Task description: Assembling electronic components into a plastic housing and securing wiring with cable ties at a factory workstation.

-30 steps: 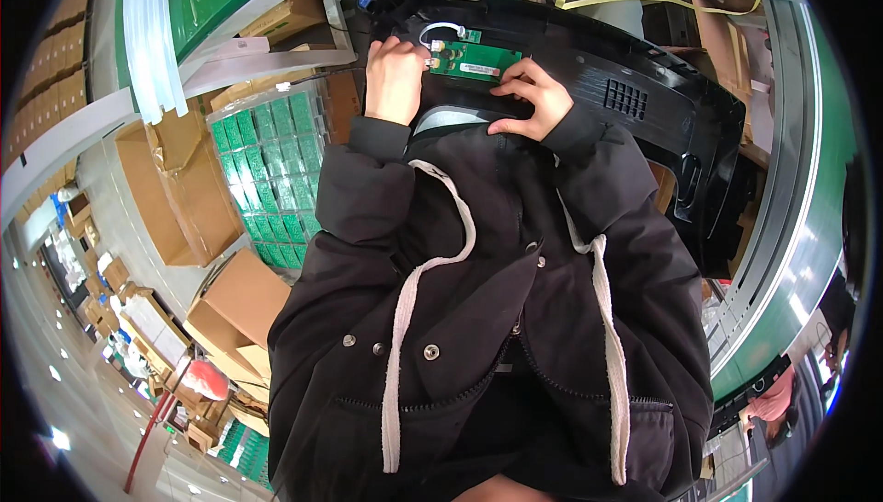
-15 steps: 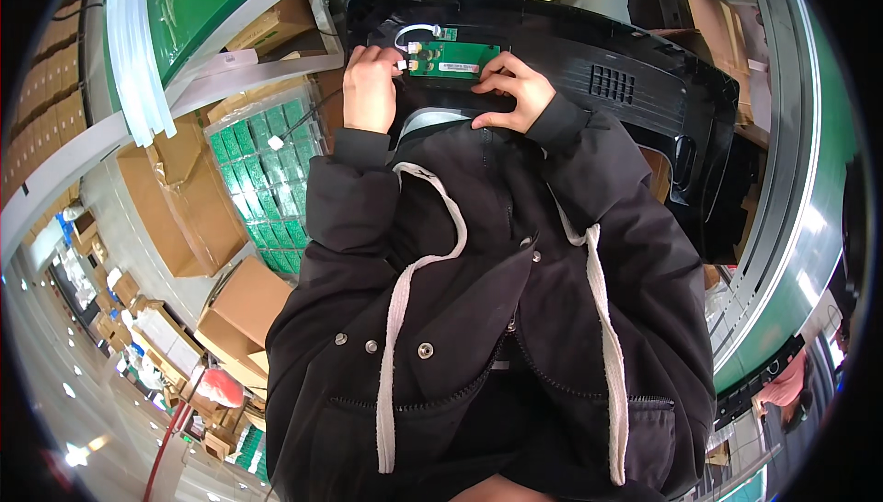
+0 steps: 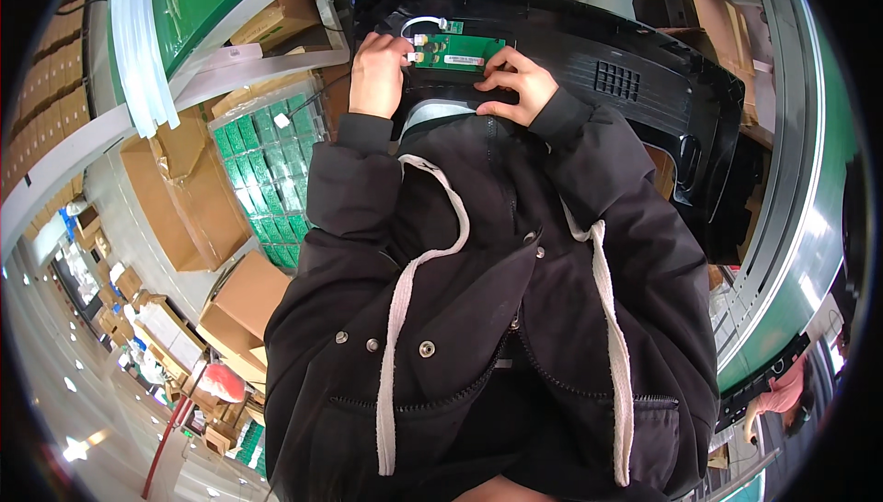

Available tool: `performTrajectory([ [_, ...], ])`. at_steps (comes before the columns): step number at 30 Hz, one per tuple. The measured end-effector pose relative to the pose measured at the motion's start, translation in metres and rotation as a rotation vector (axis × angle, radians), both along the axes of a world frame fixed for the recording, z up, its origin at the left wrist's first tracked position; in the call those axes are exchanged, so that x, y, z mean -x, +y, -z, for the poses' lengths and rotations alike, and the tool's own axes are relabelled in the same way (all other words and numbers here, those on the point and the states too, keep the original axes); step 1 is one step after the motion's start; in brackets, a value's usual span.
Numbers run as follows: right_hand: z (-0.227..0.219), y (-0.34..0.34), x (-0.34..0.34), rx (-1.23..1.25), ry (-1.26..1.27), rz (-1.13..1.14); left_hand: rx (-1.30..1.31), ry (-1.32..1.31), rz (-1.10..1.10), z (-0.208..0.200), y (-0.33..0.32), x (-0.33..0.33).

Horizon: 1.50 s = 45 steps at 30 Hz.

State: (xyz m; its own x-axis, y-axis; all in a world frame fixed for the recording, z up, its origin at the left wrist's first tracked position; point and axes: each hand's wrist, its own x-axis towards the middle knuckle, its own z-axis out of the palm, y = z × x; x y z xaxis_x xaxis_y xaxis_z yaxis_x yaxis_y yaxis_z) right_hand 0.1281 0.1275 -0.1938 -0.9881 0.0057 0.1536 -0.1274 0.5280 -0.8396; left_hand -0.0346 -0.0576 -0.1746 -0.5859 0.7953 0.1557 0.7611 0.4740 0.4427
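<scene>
A green circuit board [image 3: 455,49] lies on a large black plastic panel [image 3: 561,56] in front of me. A short white cable [image 3: 421,21] loops from its upper left corner to a small green board [image 3: 455,28]. My left hand [image 3: 375,77] pinches a white connector [image 3: 413,57] against the board's left edge; whether it is fully seated I cannot tell. From behind that hand a thin dark cable runs down to a loose white plug [image 3: 281,120]. At the board's right end my right hand [image 3: 520,88] presses curled fingers, its thumb lower on the panel's near rim.
Left of me, stacked green boards in clear packaging [image 3: 267,171] sit beside open cardboard boxes [image 3: 179,194]. A metal frame [image 3: 262,69] crosses at the left. On the right runs a green-topped bench [image 3: 800,272] with metal rails. Another person in pink [image 3: 784,396] is farther right.
My left fingers have shifted slightly toward the board, and the white connector now sits closer to its edge. The loose plug hangs higher. My right hand stays at the board's right end.
</scene>
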Motion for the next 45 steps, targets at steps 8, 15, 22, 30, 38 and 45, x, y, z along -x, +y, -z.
performTrajectory([
  [8,0.000,0.001,0.002,-0.021,0.048,-0.020,-0.038,-0.100,0.048,-0.001,0.001,0.008],
  [15,0.001,0.002,0.002,-0.030,0.053,-0.022,-0.050,-0.225,0.021,0.005,0.003,0.009],
  [22,-0.012,0.001,0.013,-0.028,0.019,0.005,0.003,-0.286,-0.074,0.001,0.003,0.005],
  [30,-0.015,-0.043,0.073,-0.300,0.045,0.245,0.000,-0.169,-0.019,-0.011,0.008,-0.008],
  [38,0.003,-0.055,0.084,-0.291,-0.122,0.177,0.035,-0.224,-0.113,-0.013,0.003,-0.014],
  [45,0.002,-0.054,0.084,-0.354,-0.045,0.172,-0.142,0.164,-0.076,-0.049,-0.026,-0.053],
])
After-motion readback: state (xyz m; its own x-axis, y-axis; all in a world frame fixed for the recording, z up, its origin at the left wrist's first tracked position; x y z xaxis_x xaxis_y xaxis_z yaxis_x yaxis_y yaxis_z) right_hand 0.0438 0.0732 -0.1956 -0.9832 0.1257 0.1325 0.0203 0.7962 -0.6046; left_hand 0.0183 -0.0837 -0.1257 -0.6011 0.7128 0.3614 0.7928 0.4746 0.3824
